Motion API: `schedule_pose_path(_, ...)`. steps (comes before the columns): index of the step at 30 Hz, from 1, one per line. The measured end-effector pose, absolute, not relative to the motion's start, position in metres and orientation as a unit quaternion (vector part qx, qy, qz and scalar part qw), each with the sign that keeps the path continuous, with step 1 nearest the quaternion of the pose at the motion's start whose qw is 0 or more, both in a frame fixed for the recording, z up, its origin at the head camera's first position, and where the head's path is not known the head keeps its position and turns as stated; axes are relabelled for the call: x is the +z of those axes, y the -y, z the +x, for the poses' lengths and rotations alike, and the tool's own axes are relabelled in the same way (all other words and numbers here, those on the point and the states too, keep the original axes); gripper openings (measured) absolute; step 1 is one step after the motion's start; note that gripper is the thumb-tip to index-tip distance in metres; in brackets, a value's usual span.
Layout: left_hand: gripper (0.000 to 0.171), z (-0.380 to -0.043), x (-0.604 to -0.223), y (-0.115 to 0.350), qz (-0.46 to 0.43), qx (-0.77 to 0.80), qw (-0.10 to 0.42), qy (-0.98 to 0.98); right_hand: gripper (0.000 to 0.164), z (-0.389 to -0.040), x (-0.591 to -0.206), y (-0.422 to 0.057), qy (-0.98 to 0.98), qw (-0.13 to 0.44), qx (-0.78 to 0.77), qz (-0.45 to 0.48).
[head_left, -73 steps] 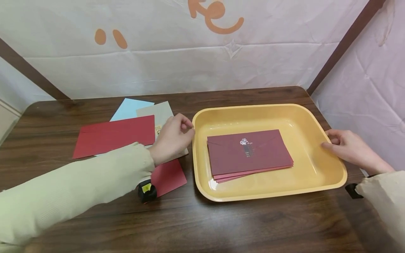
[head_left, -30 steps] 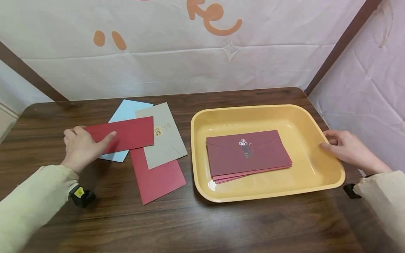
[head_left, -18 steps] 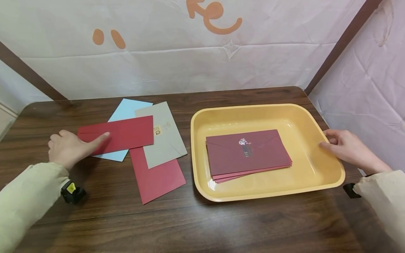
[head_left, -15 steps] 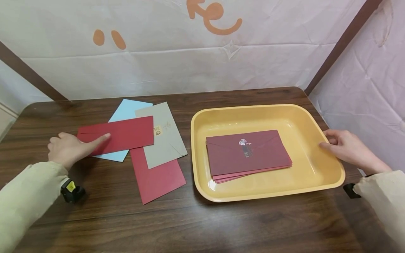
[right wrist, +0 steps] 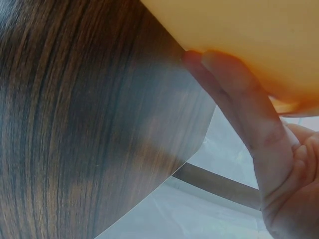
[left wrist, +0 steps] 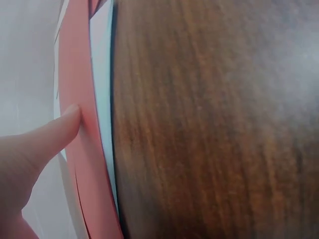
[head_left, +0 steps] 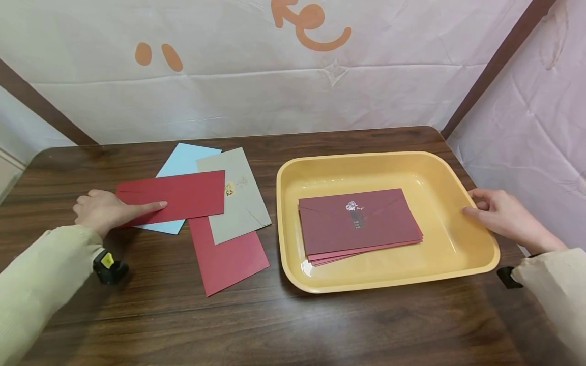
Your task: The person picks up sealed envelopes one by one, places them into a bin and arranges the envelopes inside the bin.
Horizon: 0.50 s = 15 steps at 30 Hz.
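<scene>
At the left of the head view my left hand (head_left: 101,211) holds the left end of a red envelope (head_left: 194,193). Its thumb lies flat across the top face; in the left wrist view the thumb (left wrist: 52,134) presses on the envelope (left wrist: 79,84), the other fingers hidden. Under it are a light blue envelope (head_left: 185,158) and a beige one (head_left: 238,216) with a small sticker. Another red envelope (head_left: 233,262) lies partly beneath the beige one. My right hand (head_left: 508,216) grips the right rim of a yellow tray (head_left: 441,203), thumb inside, fingers (right wrist: 241,99) against its outside.
Inside the tray sits a stack of dark red envelopes (head_left: 361,223), the top one bearing a white flower print. The brown wooden table (head_left: 320,325) ends at a white cloth backdrop (head_left: 256,101) behind.
My left hand travelled from beside the tray to the upper red envelope's left end. In the last half second that envelope has shifted slightly right and nearer. The right hand stays on the tray.
</scene>
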<state>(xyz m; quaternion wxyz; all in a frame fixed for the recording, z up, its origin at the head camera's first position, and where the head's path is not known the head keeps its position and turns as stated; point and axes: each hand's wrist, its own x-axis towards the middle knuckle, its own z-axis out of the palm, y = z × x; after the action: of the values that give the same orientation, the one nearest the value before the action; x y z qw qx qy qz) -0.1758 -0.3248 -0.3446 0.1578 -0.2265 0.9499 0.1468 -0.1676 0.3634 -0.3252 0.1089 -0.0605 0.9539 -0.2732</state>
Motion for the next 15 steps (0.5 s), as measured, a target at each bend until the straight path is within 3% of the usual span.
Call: schedule_pose_path(15, 0.125, -0.1824, -0.3384, 0.3248, -0.248, 0.149, 0.185, -0.939, 0.038, -0.1669, -0.325, -0.3619, -0.954, 0.112, -0.272, -0.059)
